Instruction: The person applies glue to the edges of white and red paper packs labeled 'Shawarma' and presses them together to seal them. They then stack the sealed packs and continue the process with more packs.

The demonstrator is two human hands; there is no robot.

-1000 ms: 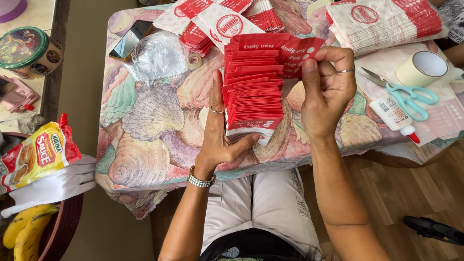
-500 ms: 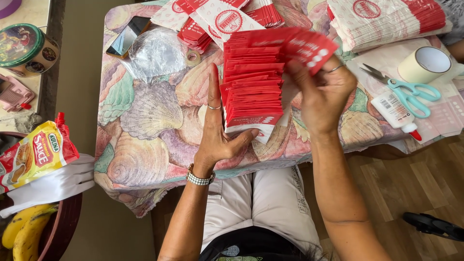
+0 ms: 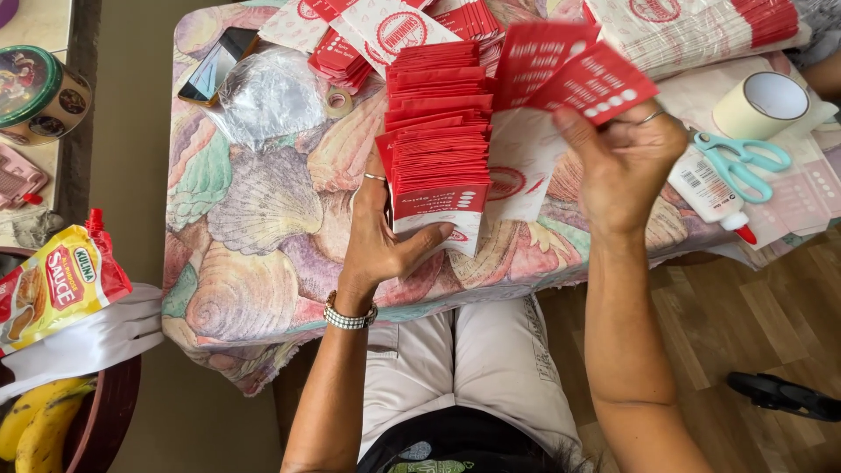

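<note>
A fanned stack of red-and-white paper bags (image 3: 438,140) lies on the shell-patterned tablecloth (image 3: 254,236). My left hand (image 3: 381,241) presses on its left side, thumb on the bottom bag. My right hand (image 3: 626,162) is raised to the right of the stack and holds two red-and-white paper bags (image 3: 569,74) lifted off it, their red flaps up and white bodies hanging down.
More red-and-white bags (image 3: 701,26) are piled along the table's far edge. A tape roll (image 3: 760,103), teal scissors (image 3: 745,162) and a glue bottle (image 3: 708,193) lie right. A phone (image 3: 215,66) and clear plastic wrap (image 3: 267,92) lie left. A sauce pouch (image 3: 57,280) and bananas (image 3: 35,425) sit lower left.
My right hand has lifted bags off the top of the stack and swung them up and to the right. My left hand stays on the stack.
</note>
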